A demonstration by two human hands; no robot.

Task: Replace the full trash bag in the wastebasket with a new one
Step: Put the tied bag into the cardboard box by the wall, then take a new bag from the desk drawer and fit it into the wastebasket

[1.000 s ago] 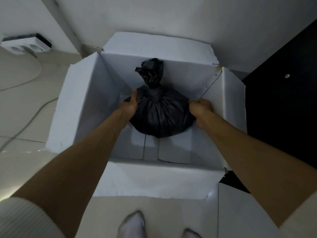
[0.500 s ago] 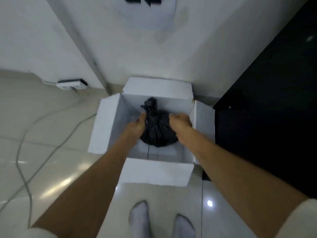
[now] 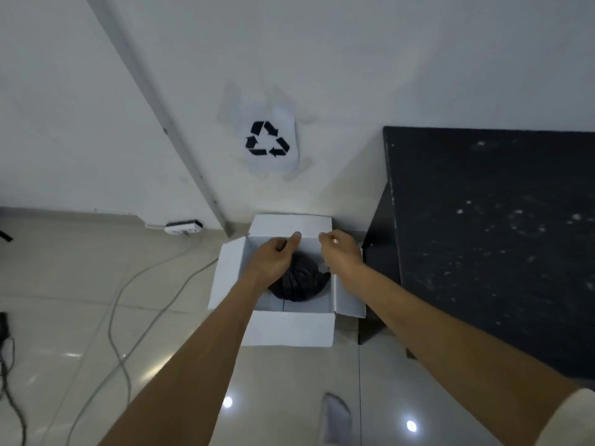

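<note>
A tied black trash bag (image 3: 301, 284) lies on the bottom of an open white cardboard box (image 3: 289, 328) that stands on the floor against the wall. My left hand (image 3: 273, 260) hovers over the bag's left top with fingers curled down and thumb out, hiding the knot. Whether it grips the bag I cannot tell. My right hand (image 3: 341, 252) is over the box's right side, above the bag, fingers loosely bent with nothing visible in them.
A black cabinet (image 3: 489, 239) stands close to the box on the right. A recycling sign (image 3: 269, 140) is taped to the wall above. A power strip (image 3: 183, 227) and cables (image 3: 128, 304) lie on the tiled floor to the left. My socked foot (image 3: 336, 416) is near the bottom edge.
The view has pulled back and up from the box. Both hands have come off the bag's sides and risen to its top near the back flap; the bag stays in the box.
</note>
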